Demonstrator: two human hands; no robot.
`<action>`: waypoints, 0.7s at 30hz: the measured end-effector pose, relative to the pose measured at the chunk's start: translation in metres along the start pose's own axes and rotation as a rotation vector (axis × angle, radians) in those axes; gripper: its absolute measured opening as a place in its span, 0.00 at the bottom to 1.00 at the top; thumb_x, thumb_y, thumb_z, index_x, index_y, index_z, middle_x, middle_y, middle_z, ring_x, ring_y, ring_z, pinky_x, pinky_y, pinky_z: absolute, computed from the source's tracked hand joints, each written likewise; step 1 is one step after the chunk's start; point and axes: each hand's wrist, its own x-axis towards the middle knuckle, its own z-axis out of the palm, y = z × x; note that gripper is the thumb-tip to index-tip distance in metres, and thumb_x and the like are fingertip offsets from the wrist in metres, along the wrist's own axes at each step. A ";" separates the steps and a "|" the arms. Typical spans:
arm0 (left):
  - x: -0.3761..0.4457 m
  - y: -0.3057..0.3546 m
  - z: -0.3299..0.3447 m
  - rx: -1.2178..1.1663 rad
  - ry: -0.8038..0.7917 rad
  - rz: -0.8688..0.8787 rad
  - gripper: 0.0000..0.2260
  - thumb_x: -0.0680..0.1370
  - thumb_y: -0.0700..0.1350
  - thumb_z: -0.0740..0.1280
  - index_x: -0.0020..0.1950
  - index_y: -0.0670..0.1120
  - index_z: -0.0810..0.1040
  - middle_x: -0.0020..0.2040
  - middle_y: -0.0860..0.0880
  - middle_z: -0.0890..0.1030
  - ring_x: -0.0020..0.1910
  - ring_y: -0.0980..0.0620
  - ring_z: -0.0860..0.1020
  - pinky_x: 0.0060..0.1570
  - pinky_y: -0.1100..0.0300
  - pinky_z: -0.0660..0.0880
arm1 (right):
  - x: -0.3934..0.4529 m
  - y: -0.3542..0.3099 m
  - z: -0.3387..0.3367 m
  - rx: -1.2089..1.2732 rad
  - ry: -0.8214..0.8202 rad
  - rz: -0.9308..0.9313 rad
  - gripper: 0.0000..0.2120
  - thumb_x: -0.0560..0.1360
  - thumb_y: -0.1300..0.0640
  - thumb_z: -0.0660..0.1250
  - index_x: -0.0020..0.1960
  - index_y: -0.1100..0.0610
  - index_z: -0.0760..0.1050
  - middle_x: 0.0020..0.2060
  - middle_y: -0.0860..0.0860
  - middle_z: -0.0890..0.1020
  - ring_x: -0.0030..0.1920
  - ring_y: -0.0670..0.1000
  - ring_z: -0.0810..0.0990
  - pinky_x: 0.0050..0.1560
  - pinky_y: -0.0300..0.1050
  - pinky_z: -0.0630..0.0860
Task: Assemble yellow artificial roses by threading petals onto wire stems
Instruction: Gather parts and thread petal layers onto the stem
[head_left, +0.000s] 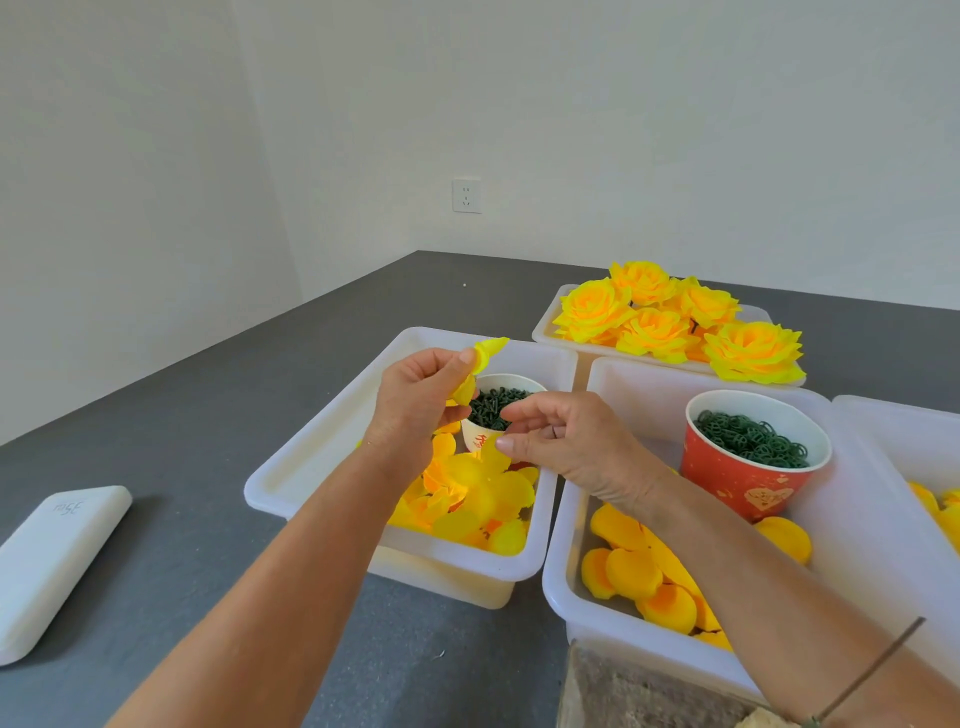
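At the far left a white lid (57, 566) lies on the grey table (208, 415). In the middle, the left hand (415, 400) pinches a small yellow petal bud (480, 364) over the left bin (322, 447), which holds loose petals (478, 499) and a white cup (485, 439) of green bits. The right hand (566, 441) reaches toward that cup with fingers loosely curled; I cannot tell if it holds anything. Right of it, a red cup (748, 483) stands in another bin (587, 587). At the upper right, finished roses (670, 322) fill a tray (550, 322). Many petals are left, so lots of roses are still to make.
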 end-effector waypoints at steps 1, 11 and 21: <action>-0.001 0.001 0.000 0.013 -0.014 -0.003 0.08 0.76 0.47 0.67 0.42 0.43 0.78 0.38 0.45 0.79 0.40 0.50 0.78 0.39 0.59 0.76 | 0.000 0.000 -0.001 0.027 0.009 0.009 0.17 0.69 0.54 0.74 0.57 0.55 0.78 0.44 0.47 0.83 0.45 0.45 0.83 0.47 0.37 0.79; -0.008 -0.001 0.005 0.216 -0.162 0.097 0.08 0.75 0.44 0.69 0.41 0.39 0.81 0.36 0.45 0.82 0.35 0.49 0.80 0.31 0.64 0.75 | 0.000 0.000 -0.016 0.350 0.085 0.099 0.05 0.72 0.53 0.70 0.45 0.54 0.82 0.32 0.47 0.83 0.31 0.43 0.77 0.33 0.36 0.73; -0.004 -0.015 0.006 0.626 -0.243 -0.077 0.15 0.74 0.53 0.69 0.36 0.43 0.84 0.35 0.46 0.83 0.39 0.53 0.79 0.43 0.60 0.74 | -0.005 -0.003 -0.036 0.509 0.156 0.214 0.06 0.75 0.56 0.67 0.47 0.57 0.81 0.41 0.52 0.85 0.34 0.44 0.77 0.32 0.35 0.72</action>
